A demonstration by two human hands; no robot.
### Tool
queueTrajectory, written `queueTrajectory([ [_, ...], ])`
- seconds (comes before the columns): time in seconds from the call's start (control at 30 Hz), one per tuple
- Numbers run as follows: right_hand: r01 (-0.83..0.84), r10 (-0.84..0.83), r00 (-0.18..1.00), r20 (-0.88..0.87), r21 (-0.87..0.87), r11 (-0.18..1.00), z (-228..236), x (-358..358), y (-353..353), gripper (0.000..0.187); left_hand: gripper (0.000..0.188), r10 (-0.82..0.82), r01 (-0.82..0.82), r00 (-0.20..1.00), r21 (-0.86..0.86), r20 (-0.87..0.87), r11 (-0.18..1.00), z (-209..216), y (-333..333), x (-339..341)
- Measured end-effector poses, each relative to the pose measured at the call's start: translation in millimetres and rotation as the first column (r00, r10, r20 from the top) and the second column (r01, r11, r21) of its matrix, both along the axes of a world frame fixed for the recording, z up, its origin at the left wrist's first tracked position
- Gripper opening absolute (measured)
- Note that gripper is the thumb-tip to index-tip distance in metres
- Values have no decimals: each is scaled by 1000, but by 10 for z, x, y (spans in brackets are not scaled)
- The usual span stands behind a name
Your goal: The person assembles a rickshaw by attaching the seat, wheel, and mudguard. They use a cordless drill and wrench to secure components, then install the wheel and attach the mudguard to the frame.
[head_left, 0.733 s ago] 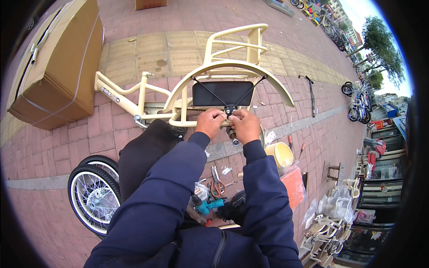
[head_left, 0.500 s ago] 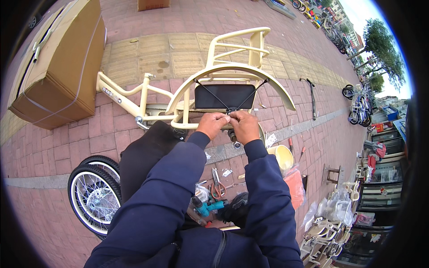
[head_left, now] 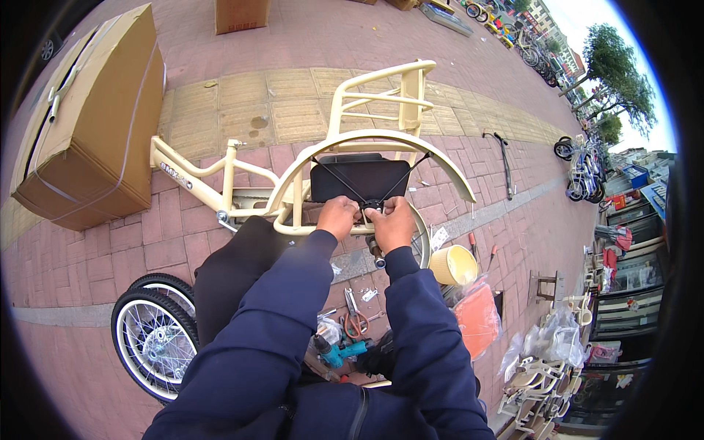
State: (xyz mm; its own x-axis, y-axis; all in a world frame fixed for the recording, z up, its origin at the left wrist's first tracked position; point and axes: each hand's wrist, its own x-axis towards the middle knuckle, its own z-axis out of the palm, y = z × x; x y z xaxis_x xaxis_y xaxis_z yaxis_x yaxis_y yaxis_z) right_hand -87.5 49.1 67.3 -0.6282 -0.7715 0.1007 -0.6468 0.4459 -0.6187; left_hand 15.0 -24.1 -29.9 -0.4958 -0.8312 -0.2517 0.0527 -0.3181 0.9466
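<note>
Where the two thin black stays (head_left: 405, 177) meet in the head view, a small black bracket (head_left: 372, 204) sits between the person's hands, straight ahead of the chest. The stays form a V that opens away from the person toward a cream mudguard (head_left: 381, 135), whose long span runs left to right and whose arch bulges away from the body. Both hands are therefore on the inner side of that curve, below its crown, with the bracket at the point of the V.

The left hand (head_left: 338, 218) comes to the bracket from its left, fingers curled and fingertips beside it. The right hand (head_left: 392, 222) comes from the other side and seems slightly nearer, its thumb at the bracket's lower edge. Neither hand is spread; the fingers bend inward, but I cannot tell whether they pinch the bracket or something smaller, as the fingertips hide it.

Behind the stays lies a dark flat panel (head_left: 359, 172). The cream bicycle frame (head_left: 194, 187) stretches off to the left, and a tubular carrier (head_left: 412, 95) stands beyond the mudguard. Nearer the person, orange-handled pliers (head_left: 355, 321) and a teal power drill (head_left: 331, 353) lie between the forearms; a cream bucket (head_left: 438, 270) is just right of the right hand.
</note>
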Motion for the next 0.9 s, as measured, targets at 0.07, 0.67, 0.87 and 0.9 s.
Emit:
queueTrajectory([
  [0.07, -14, 14, 1000, 3, -17, 1000, -7, -5, 9, 38, 22, -11, 18, 997, -98, 71, 995, -5, 20, -9],
  [0.67, -9, 11, 998, 61, -32, 999, -149, -69, 134, 40, 14, -4, 3, 1000, 139, 3, 990, 306, 129, 87],
  [0.87, -5, 8, 997, 76, -44, 999, -183, -85, 130, 40, 16, 4, -4, 1000, 119, 3, 993, 238, 145, 58],
  [0.9, -8, 12, 997, 72, -56, 998, -184, -85, 129, 39, 17, -2, 3, 1000, 131, -5, 991, 231, 143, 57],
])
